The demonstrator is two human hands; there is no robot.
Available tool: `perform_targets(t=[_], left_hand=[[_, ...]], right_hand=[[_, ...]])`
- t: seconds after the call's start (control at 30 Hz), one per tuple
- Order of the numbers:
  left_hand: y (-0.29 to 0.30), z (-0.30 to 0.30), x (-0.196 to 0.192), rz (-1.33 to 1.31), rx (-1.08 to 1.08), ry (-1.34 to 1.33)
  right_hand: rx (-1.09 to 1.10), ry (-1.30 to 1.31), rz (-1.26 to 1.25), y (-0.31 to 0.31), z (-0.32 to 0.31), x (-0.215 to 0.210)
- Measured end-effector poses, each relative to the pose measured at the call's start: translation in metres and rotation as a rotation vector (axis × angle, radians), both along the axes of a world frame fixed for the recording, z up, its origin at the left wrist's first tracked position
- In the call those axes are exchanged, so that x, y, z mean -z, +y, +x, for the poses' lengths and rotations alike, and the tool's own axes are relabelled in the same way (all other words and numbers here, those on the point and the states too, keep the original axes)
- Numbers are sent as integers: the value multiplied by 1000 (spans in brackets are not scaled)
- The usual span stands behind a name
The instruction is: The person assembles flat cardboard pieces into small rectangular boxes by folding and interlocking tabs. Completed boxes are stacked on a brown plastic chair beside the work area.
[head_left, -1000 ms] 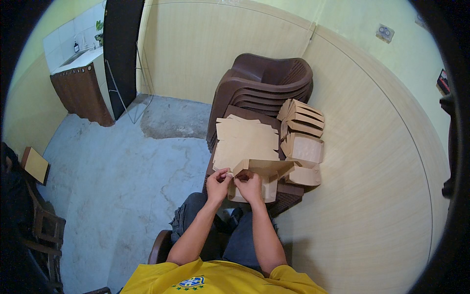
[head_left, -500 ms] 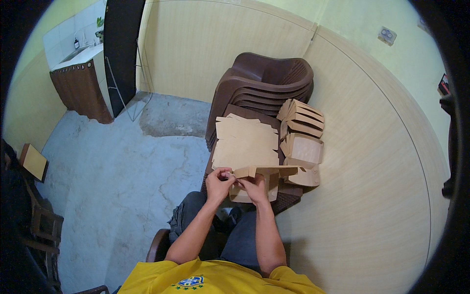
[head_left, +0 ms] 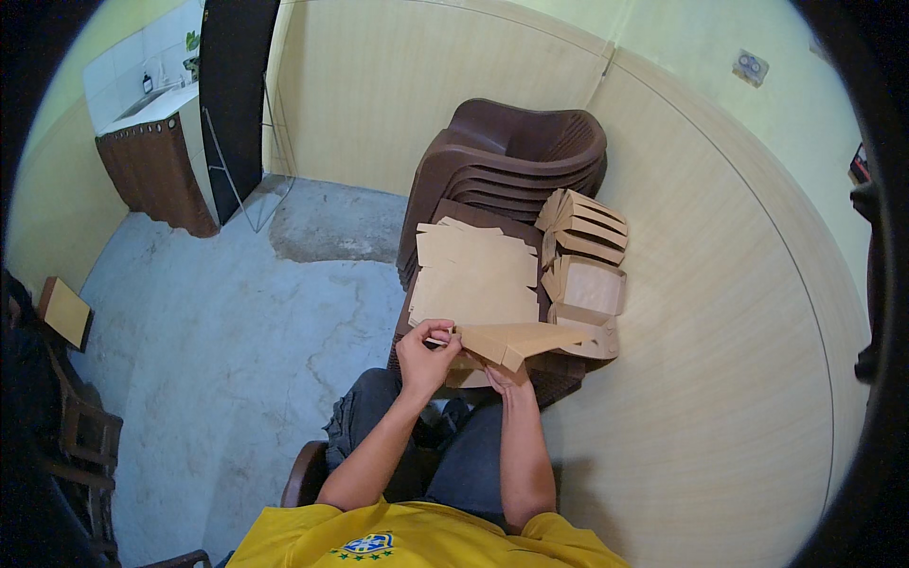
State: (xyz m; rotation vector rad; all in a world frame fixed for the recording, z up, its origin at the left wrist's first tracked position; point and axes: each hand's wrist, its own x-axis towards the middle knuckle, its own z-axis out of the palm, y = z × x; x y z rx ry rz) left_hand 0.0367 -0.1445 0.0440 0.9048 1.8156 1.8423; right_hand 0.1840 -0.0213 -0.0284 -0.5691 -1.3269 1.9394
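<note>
A bright yellow shirt [head_left: 454,538] with short sleeves [head_left: 561,532] bears a blue-and-white shield crest [head_left: 367,543] on the chest, above a row of small green stars [head_left: 363,556]. Dark blue-grey trousers [head_left: 464,473] look frayed around the left knee [head_left: 365,407]; the left hand [head_left: 426,362] and the right hand [head_left: 508,379] are bare.

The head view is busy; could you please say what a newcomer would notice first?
Probably the bright yellow shirt at the lower edge, then the brown chairs stacked near the room's corner. Between them, the left hand and right hand are at a part-folded cardboard box.
</note>
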Motion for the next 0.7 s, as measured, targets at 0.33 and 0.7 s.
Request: perform_targets(t=[0.33, 0.7], left_hand=[[-7, 6, -29, 65, 40, 9], [-6, 10, -21, 189, 30, 344]], right_hand=[[20, -99, -143, -2, 0, -19], [57, -14, -149, -5, -18, -26]])
